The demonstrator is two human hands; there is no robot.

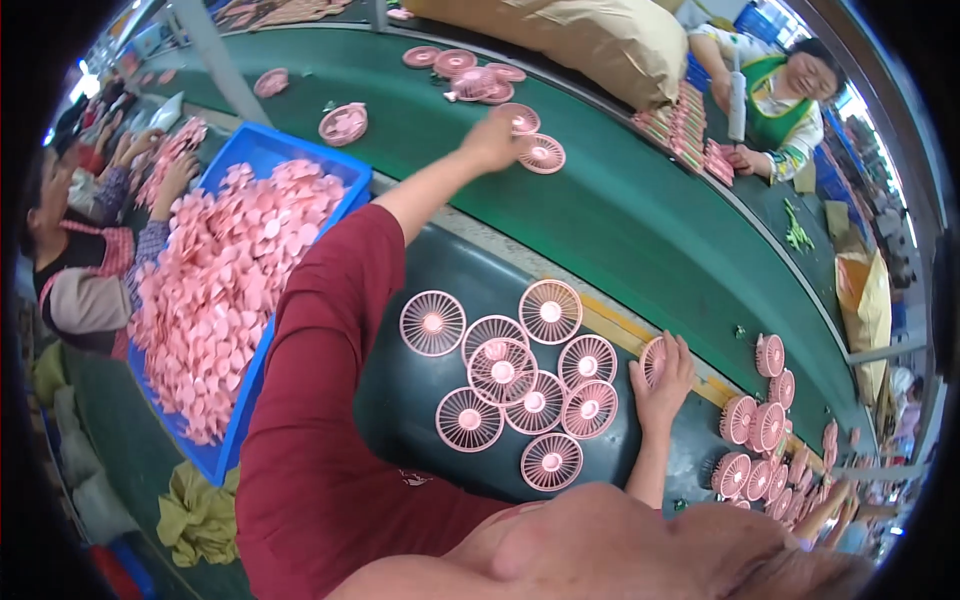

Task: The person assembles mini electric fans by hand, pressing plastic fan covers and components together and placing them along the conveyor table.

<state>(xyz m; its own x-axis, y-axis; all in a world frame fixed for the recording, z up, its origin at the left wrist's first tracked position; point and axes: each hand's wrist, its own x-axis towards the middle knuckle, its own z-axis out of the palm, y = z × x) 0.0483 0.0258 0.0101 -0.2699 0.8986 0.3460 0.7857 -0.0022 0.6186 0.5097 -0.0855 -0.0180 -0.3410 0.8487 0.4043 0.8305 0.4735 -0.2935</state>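
Observation:
My left hand (pixel 490 143) is stretched over the green conveyor belt (pixel 640 220), its fingers closed at the edge of a pink fan grille (pixel 522 118). Another pink round grille (pixel 541 154) lies right beside those fingers. Down at the right edge of the dark green work surface (pixel 395 400), my right hand (pixel 664 388) has its thumb and fingers around a pink fan grille (pixel 652 362). Several slotted pink grilles (pixel 470 419) are spread on the surface between my arms, some overlapping. A smaller pink part sits on one grille (pixel 502 371).
A blue bin (pixel 355 180) heaped with small pink pieces (pixel 235 300) stands on my left. Pink assemblies (pixel 343 123) ride the belt; stacked grilles (pixel 767 427) stand at the right. Across the belt a person in a green apron (pixel 770 110) handles pink parts; other people work at left.

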